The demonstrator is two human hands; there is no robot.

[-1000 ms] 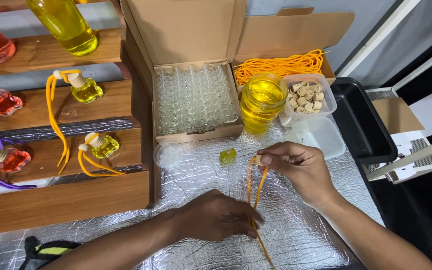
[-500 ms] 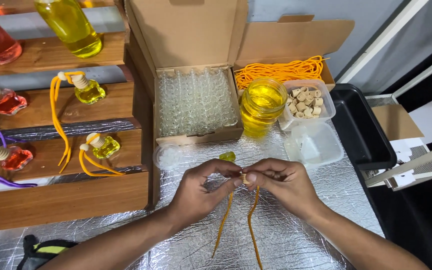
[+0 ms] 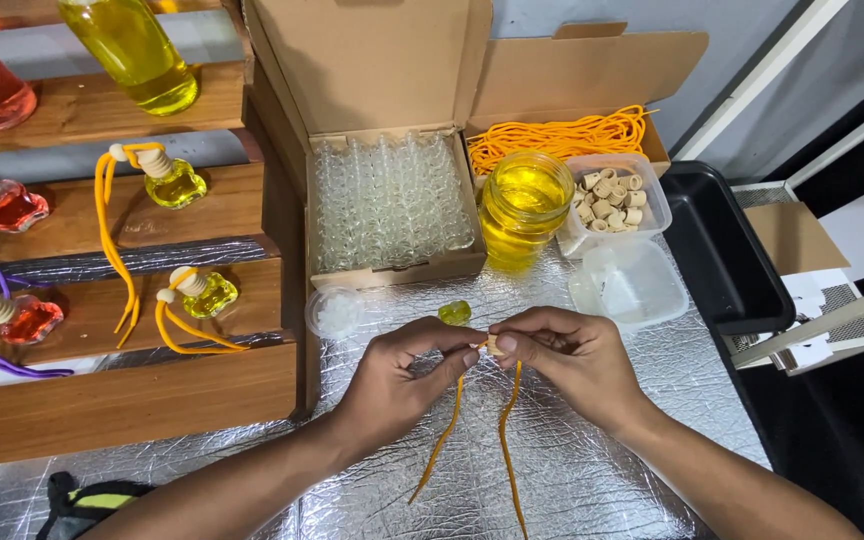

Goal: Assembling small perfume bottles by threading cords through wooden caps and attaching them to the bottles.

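Crinkled silver foil covers the table [image 3: 592, 470] under both hands. Left hand [image 3: 397, 375] and right hand [image 3: 572, 360] meet fingertip to fingertip, pinching a small wooden cap [image 3: 493, 346] between them, with an orange cord [image 3: 505, 440] hanging from it in two loose strands toward the person. That cord looks soft, light and limp, best gripped close to the cap. Just beyond the hands sits a small yellow bottle [image 3: 455, 313]; farther off, a box of glass bottles [image 3: 392, 205].
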